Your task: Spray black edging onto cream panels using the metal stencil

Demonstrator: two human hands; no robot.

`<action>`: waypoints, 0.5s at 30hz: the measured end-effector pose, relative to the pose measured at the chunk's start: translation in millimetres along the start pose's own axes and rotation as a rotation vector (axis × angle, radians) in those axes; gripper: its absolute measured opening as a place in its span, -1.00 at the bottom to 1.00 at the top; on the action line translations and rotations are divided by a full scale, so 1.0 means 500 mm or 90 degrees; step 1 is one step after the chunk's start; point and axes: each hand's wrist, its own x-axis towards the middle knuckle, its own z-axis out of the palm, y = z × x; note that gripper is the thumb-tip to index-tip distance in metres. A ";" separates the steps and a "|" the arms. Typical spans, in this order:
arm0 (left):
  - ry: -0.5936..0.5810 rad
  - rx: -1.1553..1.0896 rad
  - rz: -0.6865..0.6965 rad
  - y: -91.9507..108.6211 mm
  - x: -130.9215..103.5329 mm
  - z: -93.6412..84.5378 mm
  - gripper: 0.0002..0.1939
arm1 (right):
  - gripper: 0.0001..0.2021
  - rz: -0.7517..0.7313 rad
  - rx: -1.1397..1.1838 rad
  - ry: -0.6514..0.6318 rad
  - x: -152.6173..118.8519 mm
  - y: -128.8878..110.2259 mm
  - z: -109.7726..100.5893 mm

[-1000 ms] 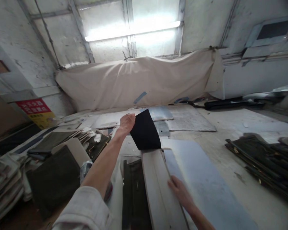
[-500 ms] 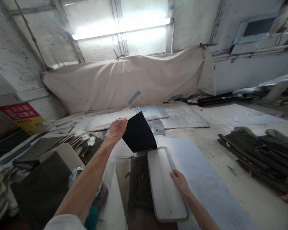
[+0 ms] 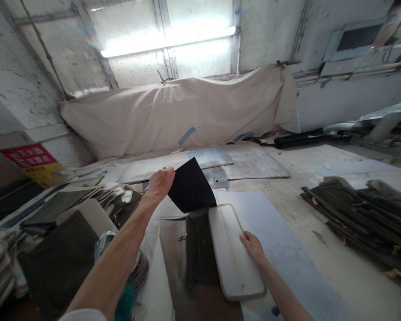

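Head view | left hand (image 3: 160, 183) fingers pinch black sheet (image 3: 191, 188) | right hand (image 3: 252, 246) fingers flat on pale panel (image 3: 232, 254)

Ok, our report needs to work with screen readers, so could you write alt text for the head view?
The left hand lifts a black sheet by its edge off the far end of a long pale panel, while the right hand rests on the panel's right edge. Stacks of dark pieces lie on the cluttered workbench.
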 end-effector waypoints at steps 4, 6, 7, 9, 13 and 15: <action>-0.002 0.004 -0.001 -0.007 -0.014 0.005 -0.60 | -0.79 0.011 -0.025 -0.010 -0.010 0.001 -0.002; -0.006 0.006 0.000 -0.006 -0.019 0.008 -0.60 | -0.78 0.022 -0.038 -0.011 -0.007 -0.008 0.001; -0.009 0.007 0.000 -0.005 -0.022 0.008 -0.60 | -0.78 0.028 -0.045 -0.011 -0.005 -0.013 0.002; -0.011 0.007 0.002 -0.001 -0.028 0.007 -0.59 | -0.79 0.037 -0.056 -0.008 -0.002 -0.021 0.002; -0.010 0.009 0.002 0.006 -0.046 0.001 -0.59 | -0.78 0.042 -0.071 0.001 -0.013 -0.030 -0.006; -0.010 0.011 -0.003 0.007 -0.056 -0.001 -0.59 | -0.77 0.037 -0.075 0.005 -0.023 -0.034 -0.013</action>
